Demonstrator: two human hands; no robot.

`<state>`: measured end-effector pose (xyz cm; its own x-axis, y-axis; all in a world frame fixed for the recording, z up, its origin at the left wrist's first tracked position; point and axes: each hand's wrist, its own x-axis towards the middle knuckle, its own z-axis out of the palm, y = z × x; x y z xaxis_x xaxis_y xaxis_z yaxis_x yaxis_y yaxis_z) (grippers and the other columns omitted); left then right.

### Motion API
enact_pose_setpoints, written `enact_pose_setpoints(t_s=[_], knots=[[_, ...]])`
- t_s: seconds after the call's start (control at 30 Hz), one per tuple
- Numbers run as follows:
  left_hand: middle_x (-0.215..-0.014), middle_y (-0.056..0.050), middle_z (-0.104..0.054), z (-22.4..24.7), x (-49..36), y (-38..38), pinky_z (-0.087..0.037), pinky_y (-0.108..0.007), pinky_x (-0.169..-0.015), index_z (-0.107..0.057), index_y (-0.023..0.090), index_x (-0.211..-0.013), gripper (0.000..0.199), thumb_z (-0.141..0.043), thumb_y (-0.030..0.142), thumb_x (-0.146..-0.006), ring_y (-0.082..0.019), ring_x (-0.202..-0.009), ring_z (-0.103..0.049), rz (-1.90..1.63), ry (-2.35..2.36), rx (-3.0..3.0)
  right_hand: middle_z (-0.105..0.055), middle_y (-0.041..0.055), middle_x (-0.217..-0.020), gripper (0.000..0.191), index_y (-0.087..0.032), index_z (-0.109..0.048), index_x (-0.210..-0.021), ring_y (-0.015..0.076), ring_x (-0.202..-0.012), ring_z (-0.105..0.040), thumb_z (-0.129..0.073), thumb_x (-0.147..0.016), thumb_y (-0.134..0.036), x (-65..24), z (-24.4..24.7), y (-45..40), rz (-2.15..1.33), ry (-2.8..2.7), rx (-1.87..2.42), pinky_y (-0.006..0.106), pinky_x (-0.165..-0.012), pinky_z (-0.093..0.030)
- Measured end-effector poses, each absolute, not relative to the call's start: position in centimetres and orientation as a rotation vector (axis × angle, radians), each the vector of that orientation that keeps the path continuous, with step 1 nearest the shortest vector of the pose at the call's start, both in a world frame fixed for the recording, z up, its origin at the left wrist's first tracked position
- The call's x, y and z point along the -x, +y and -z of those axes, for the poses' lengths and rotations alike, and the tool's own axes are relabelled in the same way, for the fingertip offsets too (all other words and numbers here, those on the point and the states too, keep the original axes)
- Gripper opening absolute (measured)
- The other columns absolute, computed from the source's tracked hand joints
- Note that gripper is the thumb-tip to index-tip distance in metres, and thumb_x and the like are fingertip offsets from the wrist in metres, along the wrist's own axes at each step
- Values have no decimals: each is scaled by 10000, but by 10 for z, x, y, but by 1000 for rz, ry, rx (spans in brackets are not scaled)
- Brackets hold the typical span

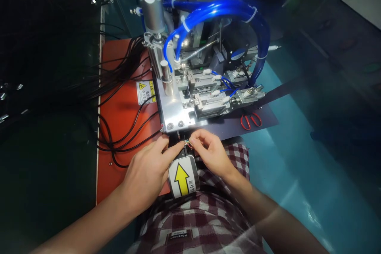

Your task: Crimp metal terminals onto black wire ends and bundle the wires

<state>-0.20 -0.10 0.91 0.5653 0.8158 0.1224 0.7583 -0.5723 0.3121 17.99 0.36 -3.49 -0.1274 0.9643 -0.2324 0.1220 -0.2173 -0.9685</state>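
Two bare hands converge in my head view, both forearms slanting inward from the near side. Left hand point(145, 166) lies palm down, digits bent, one tip extended to the fine coloured wires point(187, 142); I cannot tell whether its grip holds anything. Right hand point(212, 152) arches in from the other side, thumb and forefinger pinched on the wires, which sit just off the near edge of the silver machine point(175, 107). Nearer me, beside the left hand, is an arrow-labelled block point(193, 166). I see an orange desk point(108, 184), black cables point(135, 57) crossing its left edge. Red-handled scissors point(251, 121) lie near the right end of the dark plate point(268, 121). Beyond spreads a teal floor point(297, 182).
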Motion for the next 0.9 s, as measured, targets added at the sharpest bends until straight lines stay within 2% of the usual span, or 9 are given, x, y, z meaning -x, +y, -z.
enact_pose_setpoints(t_s=[0.27,0.9], knots=[[-781,-65,-570,-8,2,0,-448,-274,-500,-639,179,-1142,398,-405,71,-838,-184,-628,-565,-383,1325,-2606,-508,-11,-701,149,-181,-512,-736,114,-636,-466,-507,-864,-257,-178,34,1,-1286,-1368,1399,245,-607,-397],[-824,-73,-581,-8,1,-1,-483,-288,-563,-635,179,-1132,387,-422,62,-831,-188,-667,-574,-384,1318,-2584,-506,-9,-707,145,-186,-511,-757,119,-628,-462,-490,-879,-261,-179,36,2,-1249,-1428,1366,252,-606,-398]])
